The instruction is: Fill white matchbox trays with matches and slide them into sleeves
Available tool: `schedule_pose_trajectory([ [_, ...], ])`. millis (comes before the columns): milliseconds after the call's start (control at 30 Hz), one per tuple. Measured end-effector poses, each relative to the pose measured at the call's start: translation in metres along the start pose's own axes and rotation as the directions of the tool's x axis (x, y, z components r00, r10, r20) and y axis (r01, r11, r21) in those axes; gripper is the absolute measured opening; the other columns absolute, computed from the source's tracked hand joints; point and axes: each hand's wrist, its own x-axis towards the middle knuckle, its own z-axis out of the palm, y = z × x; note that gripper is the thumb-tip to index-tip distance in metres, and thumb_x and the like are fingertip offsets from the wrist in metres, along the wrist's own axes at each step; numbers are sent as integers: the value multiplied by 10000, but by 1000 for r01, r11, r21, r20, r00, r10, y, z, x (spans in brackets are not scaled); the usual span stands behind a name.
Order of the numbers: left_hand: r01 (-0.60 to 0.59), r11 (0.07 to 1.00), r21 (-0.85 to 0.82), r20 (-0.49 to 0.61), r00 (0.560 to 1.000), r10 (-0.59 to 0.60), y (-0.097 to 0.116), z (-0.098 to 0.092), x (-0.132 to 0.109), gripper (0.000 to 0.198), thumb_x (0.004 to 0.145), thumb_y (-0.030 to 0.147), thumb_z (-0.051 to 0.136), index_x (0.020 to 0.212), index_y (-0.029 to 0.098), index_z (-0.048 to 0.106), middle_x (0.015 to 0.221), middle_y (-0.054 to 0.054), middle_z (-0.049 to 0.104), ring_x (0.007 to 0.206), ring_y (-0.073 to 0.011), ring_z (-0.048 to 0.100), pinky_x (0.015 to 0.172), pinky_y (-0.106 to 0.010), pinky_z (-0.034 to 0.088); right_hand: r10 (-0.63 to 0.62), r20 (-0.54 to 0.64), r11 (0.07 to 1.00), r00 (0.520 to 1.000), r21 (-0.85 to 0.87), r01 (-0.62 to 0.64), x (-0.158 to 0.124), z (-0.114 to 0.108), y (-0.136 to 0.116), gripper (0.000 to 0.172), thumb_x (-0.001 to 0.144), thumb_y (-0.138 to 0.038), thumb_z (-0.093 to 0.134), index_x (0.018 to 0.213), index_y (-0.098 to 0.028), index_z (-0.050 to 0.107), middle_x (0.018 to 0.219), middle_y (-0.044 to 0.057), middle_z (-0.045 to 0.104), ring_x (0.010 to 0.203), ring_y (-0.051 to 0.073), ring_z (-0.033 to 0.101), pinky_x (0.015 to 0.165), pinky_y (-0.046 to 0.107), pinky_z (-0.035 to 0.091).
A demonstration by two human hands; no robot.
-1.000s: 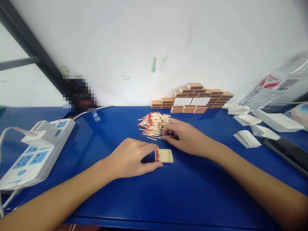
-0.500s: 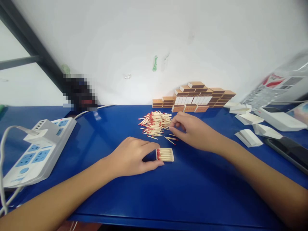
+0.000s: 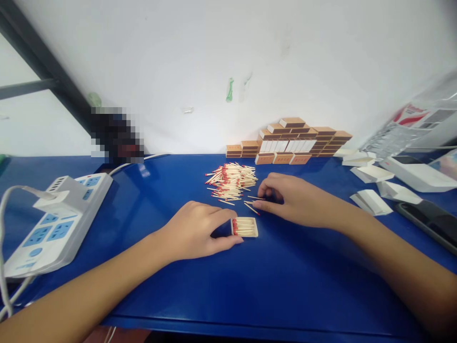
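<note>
Pinching the tray point(image 3: 247, 227), the left hand point(image 3: 200, 231) faces the right hand point(image 3: 290, 197), spread slightly at loose matches point(image 3: 252, 208).

Blue worktop point(image 3: 285, 286). Left hand point(image 3: 200, 231) holds the end of an open tray point(image 3: 256, 228) of red-tipped matches point(image 3: 244, 226); right hand point(image 3: 285, 197) at loose matches point(image 3: 252, 208) beside the match pile point(image 3: 233, 181). Stacked matchboxes point(image 3: 303, 136) behind.

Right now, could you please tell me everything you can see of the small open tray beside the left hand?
The tray is small, shallow and rectangular, with thin, pale walls that look like card. It lies flat on the blue table, nearer the camera than the loose match pile. Matches lie side by side in it, red heads toward the left hand. That hand's thumb and a finger flank the end with the heads and seem to touch it; how firmly is unclear.
</note>
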Motion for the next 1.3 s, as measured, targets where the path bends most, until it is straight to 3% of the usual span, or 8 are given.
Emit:
schedule_pose_trajectory([
  [300, 18, 1000, 6, 5, 1000, -18, 1, -1, 1, 316, 923, 459, 702, 1084, 189, 734, 665, 33, 674, 556, -111, 617, 555, -228, 424, 20, -26, 998, 999, -56, -21, -4, 12, -15, 377, 958, -530, 588, 738, -223, 596, 799, 43, 657, 667, 179, 559, 591, 335, 359],
  [433, 20, 1000, 3, 8, 1000, -20, 0, -1, 1, 329, 923, 467, 703, 1094, 187, 730, 673, 31, 674, 559, -111, 618, 559, -224, 427, 41, -38, 995, 998, -94, -44, -2, 15, -24, 305, 950, -470, 589, 776, -220, 588, 831, 53, 665, 698, 190, 570, 605, 330, 355],
  [700, 21, 999, 24, 7, 1000, -21, 0, -2, 1, 335, 930, 475, 692, 1113, 197, 722, 659, 39, 663, 545, -106, 609, 548, -227, 411, 210, -44, 969, 977, -123, -214, -4, 12, -22, 436, 957, -516, 561, 636, -222, 587, 712, 57, 665, 614, 194, 554, 549, 339, 329],
  [800, 27, 1000, 17, 14, 1000, -27, 0, -2, 1, 338, 930, 477, 690, 1120, 199, 722, 662, 43, 660, 544, -104, 605, 544, -229, 413, 82, -65, 995, 995, -55, -86, -6, 0, -11, 343, 981, -466, 539, 763, -224, 648, 775, 54, 675, 670, 197, 578, 610, 345, 404],
  [867, 28, 1000, 14, 14, 999, -29, -1, -2, 0, 336, 932, 476, 688, 1120, 199, 723, 664, 44, 658, 543, -101, 601, 545, -228, 417, -68, -37, 997, 997, 42, 70, -8, -9, -3, 193, 971, -375, 554, 996, -240, 690, 934, 64, 687, 798, 209, 614, 706, 351, 467],
  [967, 29, 999, 14, 7, 1000, -29, -1, -2, 1, 336, 933, 478, 685, 1113, 197, 725, 663, 45, 655, 539, -96, 598, 544, -223, 419, -204, 84, 963, 975, 198, 184, -11, -15, 5, 330, 961, -295, 558, 1277, -310, 651, 1150, 82, 657, 978, 244, 622, 824, 394, 510],
  [1133, 33, 999, 9, 13, 999, -33, -1, -2, 1, 328, 928, 476, 692, 1107, 203, 730, 666, 43, 658, 541, -94, 596, 541, -216, 409, -236, 161, 957, 958, 212, 200, -9, -7, 7, 227, 1005, -331, 547, 1163, -317, 710, 1185, 87, 622, 1144, 285, 563, 971, 463, 473],
  [1300, 34, 999, 1, 12, 999, -34, -1, -3, 2, 322, 920, 464, 705, 1107, 203, 732, 657, 48, 646, 534, -93, 586, 541, -216, 407, -162, 150, 975, 975, 176, 135, -5, -2, 11, 222, 989, -460, 595, 977, -268, 707, 1075, 69, 631, 1029, 252, 584, 868, 400, 484],
])
